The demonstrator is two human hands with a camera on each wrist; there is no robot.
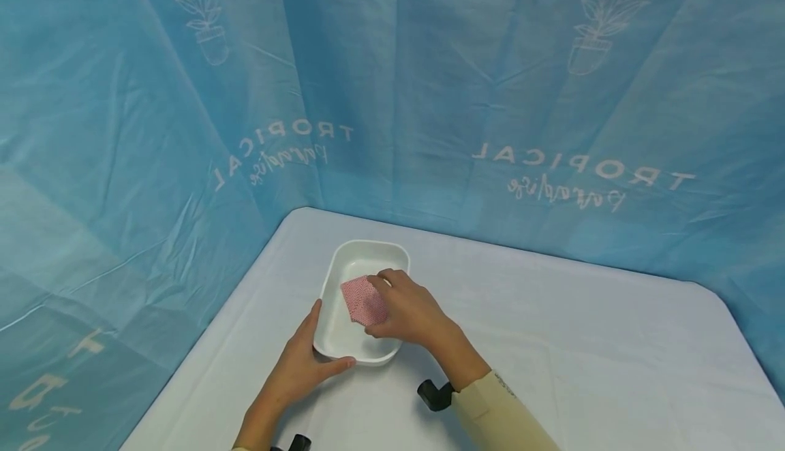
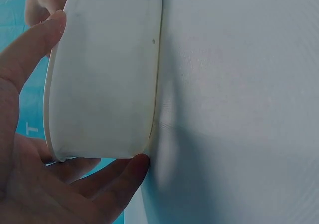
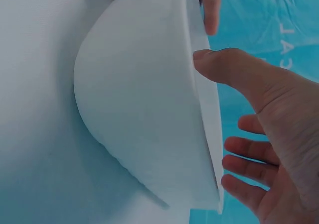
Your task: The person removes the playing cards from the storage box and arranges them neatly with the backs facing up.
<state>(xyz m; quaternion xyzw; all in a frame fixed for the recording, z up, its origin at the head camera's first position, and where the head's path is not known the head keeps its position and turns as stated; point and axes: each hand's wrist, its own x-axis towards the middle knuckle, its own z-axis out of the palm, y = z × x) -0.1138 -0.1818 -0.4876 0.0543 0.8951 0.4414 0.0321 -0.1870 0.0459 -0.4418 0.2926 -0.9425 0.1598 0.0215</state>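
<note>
left hand (image 1: 300, 368): thumb and fingers spread | right hand (image 1: 409, 308): fingers curled

Right hand (image 3: 274, 129) comes in from the right, thumb spread well apart from the other four fingers, which are slightly bent. Thumb tip overlaps the rim of the white dish (image 3: 139, 84); can't tell if it touches. Dish fills the middle, outer wall toward me, shadow beside it on the white surface (image 3: 35, 84). Left hand (image 3: 212, 10) partly in at the top, by the rim. Blue curtain (image 3: 249, 15) behind, with pale letters (image 3: 287, 46).
</note>
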